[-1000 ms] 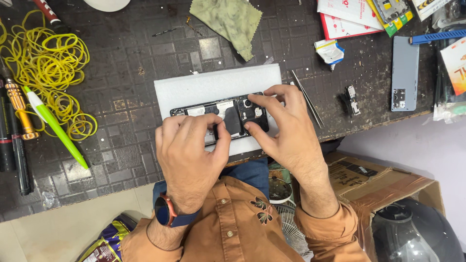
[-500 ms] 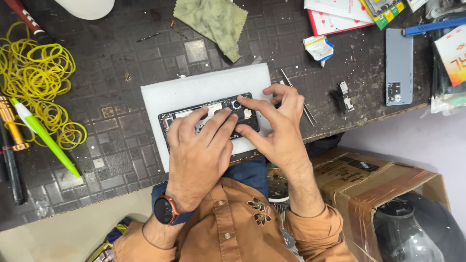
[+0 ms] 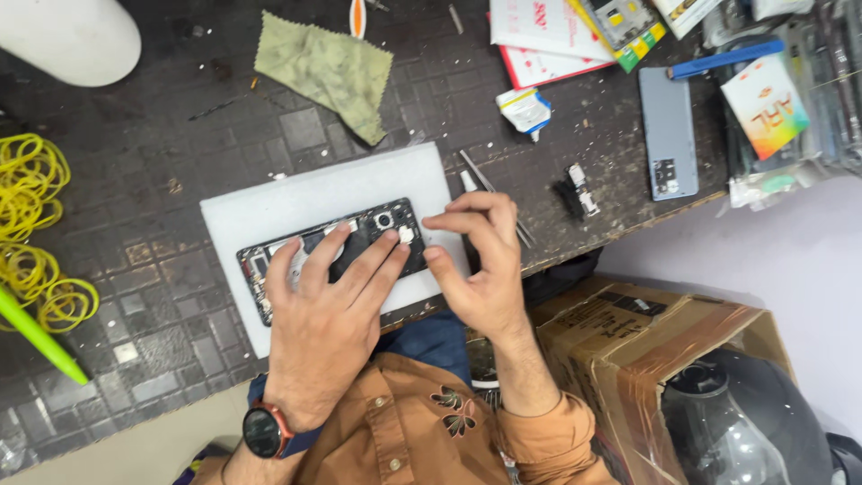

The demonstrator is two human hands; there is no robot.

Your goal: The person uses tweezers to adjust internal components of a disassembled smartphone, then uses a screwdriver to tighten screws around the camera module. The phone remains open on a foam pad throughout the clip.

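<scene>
An opened phone (image 3: 332,256) with its back cover off lies on a white foam pad (image 3: 296,202), which sits near the front edge of the desk (image 3: 153,350), roughly midway along it. The left hand (image 3: 328,310) rests flat on the phone, fingers (image 3: 310,260) spread wide and pressing down across its middle and lower part; it holds the phone in place rather than gripping it. The phone's camera end (the part with the round lens) shows beyond those fingertips, toward the right end of the pad.

The right hand (image 3: 480,265) hovers just beside that camera end, over the pad's right edge. Its fingers are curled loosely, with forefinger and thumb drawn narrow toward each other; whether anything small sits between them cannot be told. The forefinger tip is just beside the phone's upper right corner, whether touching or not I cannot tell.

Just behind the right hand lie metal tweezers (image 3: 489,184). Further back a green cloth (image 3: 328,72) lies on the desk, and yellow rubber bands (image 3: 31,224) are heaped at the left edge. Toward the right edge a grey-blue phone (image 3: 669,135) lies flat. Below the front edge, a cardboard box (image 3: 646,346) stands beside the person.
</scene>
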